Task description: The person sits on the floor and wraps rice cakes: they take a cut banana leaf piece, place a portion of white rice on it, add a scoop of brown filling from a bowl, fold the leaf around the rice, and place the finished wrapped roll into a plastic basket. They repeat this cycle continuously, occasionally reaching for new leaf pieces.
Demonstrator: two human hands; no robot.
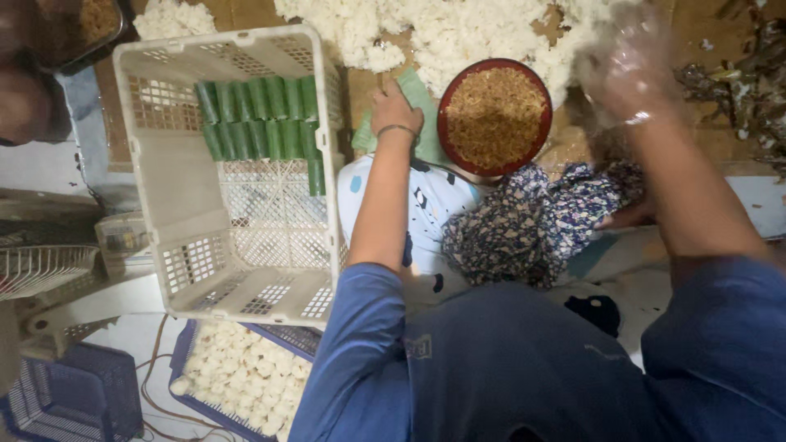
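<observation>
Brown wooden bench (704, 33) carries a heap of white sticky rice (458, 29), a red round bowl of golden-brown flakes (494, 116), and a green leaf (422, 123).

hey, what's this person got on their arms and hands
Blue sleeves pushed up above both elbows, forearms bare. The left hand is bare, with a thin bracelet at the wrist. The right hand wears a clear plastic glove, blurred, with something thin at the wrist.

A single head-worn camera looks steeply down from close above the person's blue-sleeved arms, facing forward over a white crate (176, 196) at left and a red bowl (494, 116) near the top, with no second view.
</observation>
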